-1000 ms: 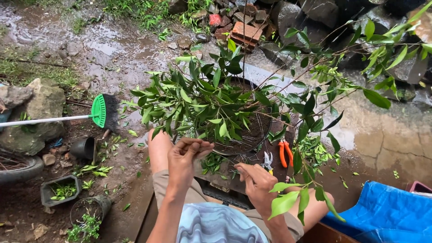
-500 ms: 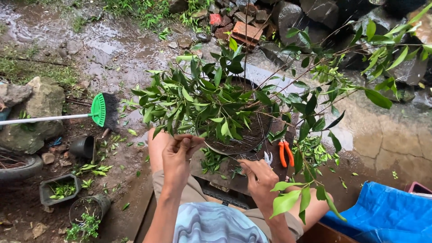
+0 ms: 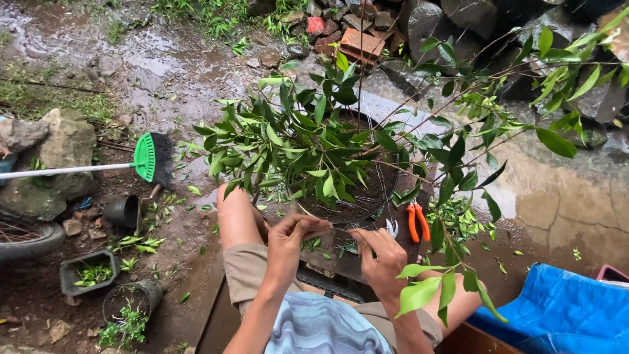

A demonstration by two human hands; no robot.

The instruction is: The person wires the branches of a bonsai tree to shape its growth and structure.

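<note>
Left hand [image 3: 288, 239] grip: fingertips pressed together, pinching something thin just below the foliage, can't tell what. Right hand [image 3: 383, 257] grip: fingers curled and pinched beside it, hands nearly touching. Just beyond both grips sits the leafy green shrub in its round dark wire-rimmed pot [image 3: 341, 177], between the knees. Right of the right grip: orange-handled pruning shears [image 3: 417, 221]. Far left: green-headed broom with white handle [image 3: 145, 157] on wet ground.
</note>
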